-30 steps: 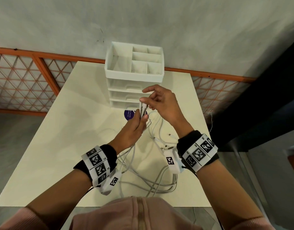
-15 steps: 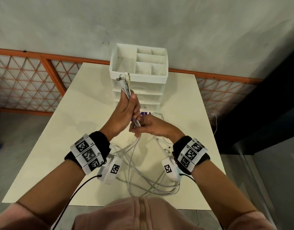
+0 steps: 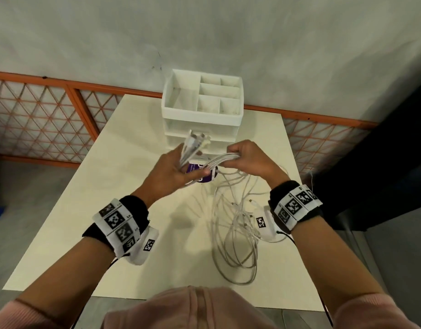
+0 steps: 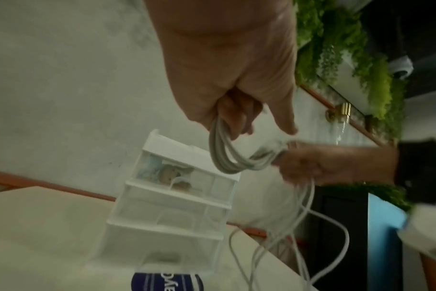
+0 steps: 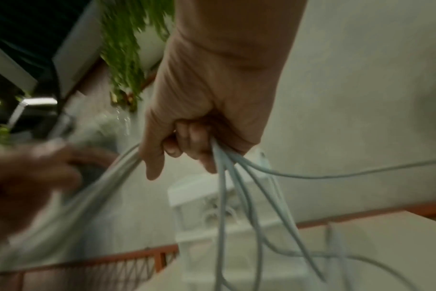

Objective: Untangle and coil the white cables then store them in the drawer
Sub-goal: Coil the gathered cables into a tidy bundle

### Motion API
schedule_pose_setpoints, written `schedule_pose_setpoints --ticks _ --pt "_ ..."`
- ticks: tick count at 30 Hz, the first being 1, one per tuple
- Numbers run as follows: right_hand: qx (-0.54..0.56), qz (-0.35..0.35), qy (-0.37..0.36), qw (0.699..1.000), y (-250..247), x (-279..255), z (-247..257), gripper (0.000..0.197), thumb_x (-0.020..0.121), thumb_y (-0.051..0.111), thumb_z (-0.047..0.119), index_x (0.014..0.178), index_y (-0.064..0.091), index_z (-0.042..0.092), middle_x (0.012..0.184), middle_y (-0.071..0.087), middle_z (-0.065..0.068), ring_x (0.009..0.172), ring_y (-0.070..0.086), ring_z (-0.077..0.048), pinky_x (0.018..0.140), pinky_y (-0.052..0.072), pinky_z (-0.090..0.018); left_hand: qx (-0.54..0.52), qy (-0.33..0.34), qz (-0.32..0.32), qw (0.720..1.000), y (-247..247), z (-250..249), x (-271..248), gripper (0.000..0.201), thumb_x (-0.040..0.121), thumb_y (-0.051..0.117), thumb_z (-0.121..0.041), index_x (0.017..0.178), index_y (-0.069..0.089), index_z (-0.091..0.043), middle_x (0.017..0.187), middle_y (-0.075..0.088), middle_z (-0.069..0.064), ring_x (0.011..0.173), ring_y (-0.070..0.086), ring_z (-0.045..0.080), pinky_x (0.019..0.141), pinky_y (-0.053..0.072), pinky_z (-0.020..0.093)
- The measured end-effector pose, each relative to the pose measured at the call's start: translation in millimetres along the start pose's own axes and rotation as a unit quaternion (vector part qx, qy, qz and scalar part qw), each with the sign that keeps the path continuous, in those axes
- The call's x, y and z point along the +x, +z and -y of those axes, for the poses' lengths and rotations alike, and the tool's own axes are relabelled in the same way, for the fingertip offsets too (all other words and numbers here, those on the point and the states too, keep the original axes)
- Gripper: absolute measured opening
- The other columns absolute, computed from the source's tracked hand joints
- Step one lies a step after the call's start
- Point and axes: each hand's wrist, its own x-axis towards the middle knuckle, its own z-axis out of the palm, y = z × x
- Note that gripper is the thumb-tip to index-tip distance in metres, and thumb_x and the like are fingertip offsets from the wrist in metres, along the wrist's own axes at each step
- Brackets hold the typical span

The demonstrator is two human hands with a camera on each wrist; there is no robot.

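Several white cables [image 3: 235,224] hang in loops from my two hands down onto the cream table [image 3: 69,222]. My left hand [image 3: 181,167] grips the bundled plug ends, which stick up past its fingers; in the left wrist view the bundle [image 4: 222,155] bends from that hand across to the other. My right hand [image 3: 247,157] is curled round the same bundle a short way to the right, with loose strands [image 5: 239,196] dropping below it. The white drawer unit [image 3: 202,115] stands just behind both hands, its drawers closed.
A purple round label or lid [image 3: 204,172] lies on the table under my hands, in front of the drawer unit. An orange lattice railing [image 3: 38,115] and a grey wall run behind the table. Dark furniture [image 3: 370,174] stands to the right.
My left hand has come down from in front of the drawer unit's top. My right hand has slid right along the bundle, stretching a short length of cable between the two hands.
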Motion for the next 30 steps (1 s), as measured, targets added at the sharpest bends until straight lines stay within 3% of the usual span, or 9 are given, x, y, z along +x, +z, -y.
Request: schedule_pose_setpoints --ticks 2,5,8,10,15,18,22,26,30 --pt "-0.013 -0.003 -0.053 0.999 -2 1 21 0.015 0.071 0.073 0.006 0.062 0.061 0.005 0.051 0.049 0.004 0.047 0.042 -0.002 0.05 0.033 -0.021 0.002 -0.032 0.034 0.999 11 3 2 0.019 0.077 0.076 -0.024 0.086 0.06 -0.028 0.039 0.048 -0.016 0.038 0.041 -0.001 0.047 0.032 0.011" --pt "-0.001 -0.011 -0.064 0.998 -7 2 31 0.012 0.072 0.075 0.009 0.069 0.065 0.003 0.053 0.054 0.003 0.046 0.046 -0.001 0.05 0.036 -0.019 0.048 -0.02 -0.034 0.998 10 7 11 0.038 0.084 0.069 -0.025 0.054 0.046 -0.029 0.046 0.045 -0.009 0.042 0.039 0.005 0.052 0.033 0.025" --pt "0.032 0.042 0.002 0.999 -11 1 17 0.019 0.075 0.077 0.026 0.077 0.069 0.01 0.053 0.063 -0.005 0.042 0.054 -0.01 0.048 0.041 -0.017 0.056 0.038 -0.121 0.99 -1 4 19 0.042 0.085 0.067 -0.024 0.052 0.042 -0.03 0.045 0.043 -0.007 0.043 0.04 0.004 0.046 0.03 0.014" --pt "0.02 0.069 0.027 0.997 -12 0 1 0.022 0.075 0.077 0.03 0.066 0.064 0.015 0.044 0.061 0.003 0.049 0.059 -0.015 0.054 0.046 -0.019 0.066 0.06 -0.154 0.984 -5 1 22 0.04 0.086 0.067 -0.024 0.054 0.042 -0.031 0.045 0.043 -0.008 0.044 0.039 0.005 0.046 0.03 0.013" --pt "0.015 0.04 0.09 0.995 -27 -5 -39 0.029 0.074 0.078 0.028 0.058 0.058 0.014 0.04 0.057 0.009 0.043 0.053 -0.004 0.057 0.043 -0.019 0.036 0.05 -0.241 0.968 -28 8 24 0.04 0.087 0.065 -0.02 0.057 0.042 -0.029 0.048 0.044 -0.013 0.041 0.042 -0.002 0.044 0.029 0.01" --pt "-0.006 0.036 0.099 0.994 -42 -6 -43 0.026 0.074 0.078 0.029 0.064 0.06 0.014 0.048 0.06 0.008 0.045 0.053 0.001 0.056 0.04 -0.017 0.084 0.017 -0.249 0.965 -34 18 20 0.045 0.088 0.065 -0.02 0.052 0.039 -0.024 0.046 0.037 -0.003 0.042 0.038 0.003 0.044 0.028 0.014" --pt "0.042 0.029 0.079 0.996 -61 -6 -37 0.022 0.078 0.075 0.023 0.083 0.064 0.004 0.062 0.057 -0.002 0.051 0.057 -0.005 0.062 0.043 -0.02 0.074 -0.098 -0.245 0.962 -38 43 19 0.042 0.087 0.065 -0.026 0.067 0.055 0.01 0.054 0.045 0.013 0.057 0.04 0.024 0.051 0.032 0.032" --pt "0.147 0.045 0.051 0.987 -65 -6 -23 0.032 0.085 0.067 0.021 0.093 0.058 -0.01 0.043 0.034 0.005 0.035 0.032 -0.007 0.05 0.05 -0.025 0.109 -0.182 -0.167 0.963 -37 63 13 0.033 0.086 0.066 -0.023 0.066 0.056 0.002 0.054 0.049 0.01 0.065 0.051 0.031 0.055 0.03 0.034" --pt "0.198 0.033 0.063 0.978 -55 -8 -6 0.033 0.092 0.054 0.037 0.075 0.056 0.009 0.045 0.026 0.006 0.038 0.024 -0.008 0.04 0.031 -0.02 0.114 -0.213 -0.117 0.963 -27 83 2 0.026 0.082 0.071 -0.02 0.072 0.062 0.002 0.068 0.061 0.025 0.071 0.06 0.035 0.06 0.034 0.03"
